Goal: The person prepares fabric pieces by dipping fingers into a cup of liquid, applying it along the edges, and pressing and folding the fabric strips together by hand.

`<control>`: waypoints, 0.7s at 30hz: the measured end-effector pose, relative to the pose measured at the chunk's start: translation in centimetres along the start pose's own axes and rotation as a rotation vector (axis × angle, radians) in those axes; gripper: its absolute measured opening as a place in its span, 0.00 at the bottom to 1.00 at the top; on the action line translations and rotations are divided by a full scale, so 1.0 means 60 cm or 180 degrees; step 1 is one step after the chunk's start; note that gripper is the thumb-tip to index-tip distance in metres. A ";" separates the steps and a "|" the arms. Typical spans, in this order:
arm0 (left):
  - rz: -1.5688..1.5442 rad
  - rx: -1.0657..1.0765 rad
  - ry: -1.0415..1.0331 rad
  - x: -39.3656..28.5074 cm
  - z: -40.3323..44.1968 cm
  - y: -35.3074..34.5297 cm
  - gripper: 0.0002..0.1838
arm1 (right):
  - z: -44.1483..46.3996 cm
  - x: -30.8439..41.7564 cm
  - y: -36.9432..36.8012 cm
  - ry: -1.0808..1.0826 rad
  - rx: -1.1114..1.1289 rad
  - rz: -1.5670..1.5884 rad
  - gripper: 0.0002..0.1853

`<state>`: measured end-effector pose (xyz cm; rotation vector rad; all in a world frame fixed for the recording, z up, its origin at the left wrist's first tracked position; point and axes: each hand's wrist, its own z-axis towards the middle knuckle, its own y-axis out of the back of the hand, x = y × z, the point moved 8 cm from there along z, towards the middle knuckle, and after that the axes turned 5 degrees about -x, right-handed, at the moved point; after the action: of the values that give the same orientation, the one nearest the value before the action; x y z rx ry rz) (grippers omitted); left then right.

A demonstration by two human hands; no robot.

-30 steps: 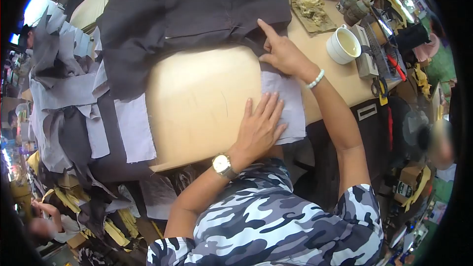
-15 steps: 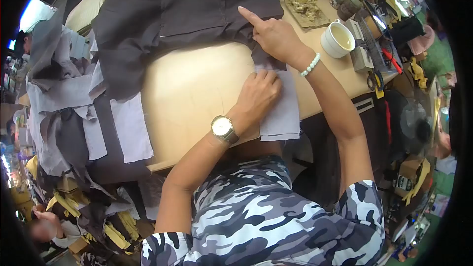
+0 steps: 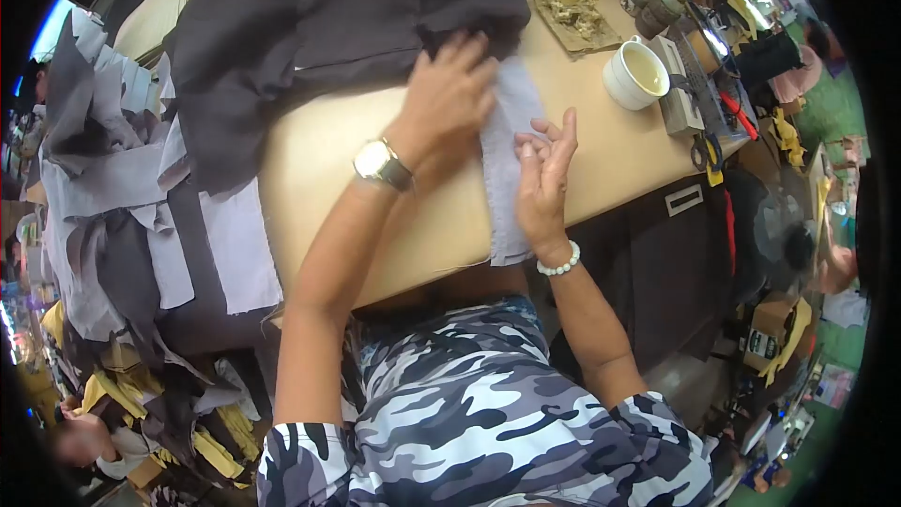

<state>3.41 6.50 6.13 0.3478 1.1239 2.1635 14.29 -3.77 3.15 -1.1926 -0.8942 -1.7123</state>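
A dark garment piece is spread over the far side of the cream table. My left hand, wearing a watch, reaches to its near right edge; the fingertips are blurred, so their grip does not show. From that edge a light grey cloth strip runs down to the table's front. My right hand, with a bead bracelet, is beside the strip's right edge, fingers apart and thumb raised, holding nothing. Another pale cloth strip hangs at the garment's left end.
A white mug of pale liquid stands at the right, below a board with a yellowish crumbled mass. Bottles, scissors and a tool rack line the right edge. Grey cloth scraps pile up at the left.
My left hand has moved up and left from the grey strip to the dark garment's edge. The right hand has come down from the garment to beside the strip, its pointing finger no longer outstretched.
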 end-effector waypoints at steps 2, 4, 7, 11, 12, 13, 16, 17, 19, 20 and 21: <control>0.0251 -0.0277 0.0067 0.061 0.033 0.018 0.18 | -0.003 0.011 -0.006 0.0149 0.0052 -0.0214 0.37; 0.1030 0.0233 0.0415 0.133 0.041 0.002 0.17 | -0.002 0.006 -0.008 0.0094 0.0090 -0.0170 0.37; 0.1571 0.0349 0.0786 0.185 0.030 0.016 0.17 | -0.005 0.004 -0.010 -0.0067 0.0177 -0.0071 0.39; 0.0164 -0.1352 0.0135 0.053 0.044 0.143 0.15 | -0.002 0.006 -0.014 -0.0186 0.0313 -0.0031 0.41; -0.0471 -0.1551 -0.0271 -0.004 0.030 0.160 0.15 | -0.003 0.005 -0.014 -0.0147 0.0290 -0.0085 0.41; -0.1034 -0.1331 -0.0390 -0.040 0.008 0.132 0.15 | -0.003 0.003 -0.013 -0.0106 0.0274 -0.0143 0.42; -0.0706 0.0018 0.0049 -0.049 -0.026 0.036 0.15 | -0.002 0.005 -0.016 -0.0026 0.0267 -0.0286 0.43; -0.0712 0.0104 0.0320 -0.023 -0.029 0.021 0.16 | 0.000 0.006 -0.016 -0.0009 0.0262 -0.0322 0.43; -0.0915 0.0336 0.0635 0.029 -0.032 -0.014 0.20 | 0.012 0.006 -0.022 0.0169 0.0355 -0.0464 0.43; -0.1251 0.0379 0.0670 0.049 -0.031 -0.035 0.22 | 0.020 0.005 -0.027 0.0255 0.0400 -0.0536 0.43; -0.1464 0.0474 0.0894 0.067 -0.020 -0.046 0.23 | 0.033 0.002 -0.031 0.0368 0.0441 -0.0630 0.44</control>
<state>1.01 9.54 2.95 -0.1491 1.3690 1.7583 13.23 -1.30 3.67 -0.9296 -1.0698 -1.8234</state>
